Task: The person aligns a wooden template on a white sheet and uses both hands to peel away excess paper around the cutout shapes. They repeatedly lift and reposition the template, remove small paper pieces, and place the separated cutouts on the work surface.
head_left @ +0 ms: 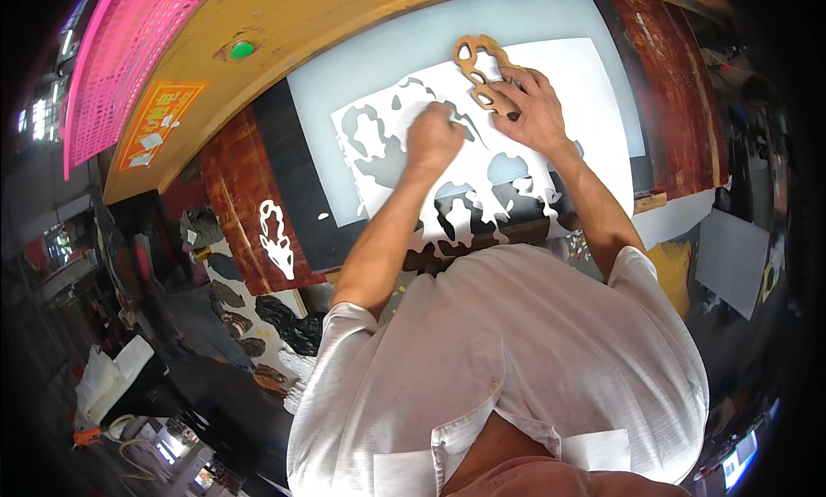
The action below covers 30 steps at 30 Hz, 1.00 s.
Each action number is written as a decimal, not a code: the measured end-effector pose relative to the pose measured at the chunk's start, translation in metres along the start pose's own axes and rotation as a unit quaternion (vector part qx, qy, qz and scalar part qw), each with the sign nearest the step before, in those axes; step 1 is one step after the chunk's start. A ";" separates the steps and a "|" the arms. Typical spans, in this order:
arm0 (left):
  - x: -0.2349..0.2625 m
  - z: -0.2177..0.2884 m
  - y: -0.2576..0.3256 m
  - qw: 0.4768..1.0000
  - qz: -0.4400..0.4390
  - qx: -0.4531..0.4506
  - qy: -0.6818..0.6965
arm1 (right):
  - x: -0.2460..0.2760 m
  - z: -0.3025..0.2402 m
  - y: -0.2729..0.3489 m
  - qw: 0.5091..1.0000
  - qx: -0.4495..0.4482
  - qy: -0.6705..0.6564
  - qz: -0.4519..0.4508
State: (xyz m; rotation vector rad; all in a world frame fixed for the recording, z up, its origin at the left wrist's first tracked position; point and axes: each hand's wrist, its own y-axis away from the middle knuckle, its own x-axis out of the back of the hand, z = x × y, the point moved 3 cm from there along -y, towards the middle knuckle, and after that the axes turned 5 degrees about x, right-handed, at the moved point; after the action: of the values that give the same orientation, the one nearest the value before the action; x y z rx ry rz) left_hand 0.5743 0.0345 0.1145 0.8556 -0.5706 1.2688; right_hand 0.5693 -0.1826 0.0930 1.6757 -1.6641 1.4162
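White sheet (602, 110), riddled with cut-out holes, is lying on a pale pad (323, 88), its near edge spreading over a black strip (301, 183). Tan die (471, 75), looped in outline, is resting on the sheet's far part, right of centre. Right hand (535, 114) is gripping the die's near right side, fingers and thumb clamping on it. Left hand (434, 140) is hovering over or touching the sheet, cannot tell which; its fingers are curling in together, blurring, so whether they are pinching anything cannot be told. White cutout (280, 256) is lying on the red-brown table (237, 179) at left. Beyond, a yellow beam (292, 28) is carrying a green button (242, 50); a pink basket (129, 58) is standing out at far left.
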 end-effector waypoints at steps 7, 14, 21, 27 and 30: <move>0.014 -0.010 0.010 0.941 -0.248 0.129 0.192 | 0.000 0.000 0.000 1.000 -0.008 -0.001 0.001; 0.004 0.008 0.050 0.973 -0.087 -0.176 -0.126 | 0.000 0.000 -0.003 1.000 -0.015 -0.007 -0.013; 0.116 -0.055 0.006 0.951 -0.052 0.134 0.272 | 0.001 -0.001 -0.001 1.000 -0.018 -0.010 -0.016; 0.197 -0.173 0.026 0.775 -0.042 0.046 0.629 | 0.001 0.001 -0.002 1.000 0.006 -0.015 0.003; 0.191 -0.169 0.044 0.612 -0.063 -0.044 0.787 | 0.002 -0.001 -0.004 1.000 0.010 -0.018 -0.008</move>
State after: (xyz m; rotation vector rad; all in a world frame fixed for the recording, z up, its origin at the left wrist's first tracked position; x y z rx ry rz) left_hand 0.5617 0.2854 0.1766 -0.5089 0.8603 1.3354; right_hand 0.5721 -0.1821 0.0963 1.7310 -1.6579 1.4079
